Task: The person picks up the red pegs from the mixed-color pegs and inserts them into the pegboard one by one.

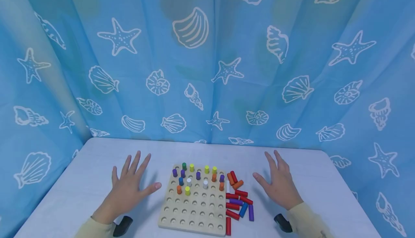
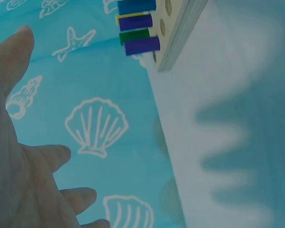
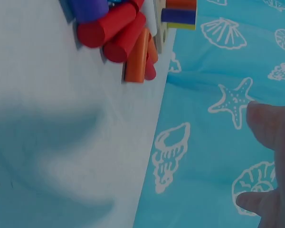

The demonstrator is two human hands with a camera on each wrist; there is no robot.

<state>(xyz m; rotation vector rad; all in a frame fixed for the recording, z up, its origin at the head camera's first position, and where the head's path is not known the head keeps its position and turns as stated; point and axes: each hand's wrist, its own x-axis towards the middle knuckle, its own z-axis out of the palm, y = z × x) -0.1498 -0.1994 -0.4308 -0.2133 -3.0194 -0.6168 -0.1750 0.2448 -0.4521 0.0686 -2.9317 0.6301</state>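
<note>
A light wooden pegboard with rows of round holes lies on the table. Several coloured pegs stand in its far rows, among them a green peg, a white peg and an orange peg. To the left of the board my left hand hovers with fingers spread, holding nothing. My right hand is held over the table on the other side, fingers straight and also holding nothing. Between it and the board lies a loose pile of pegs, including a red peg, a blue peg and a purple peg.
A white-covered table carries everything. Behind it hangs a blue curtain with white shell and starfish prints, which wraps round both sides. Dark wrist-camera pieces show below the wrists.
</note>
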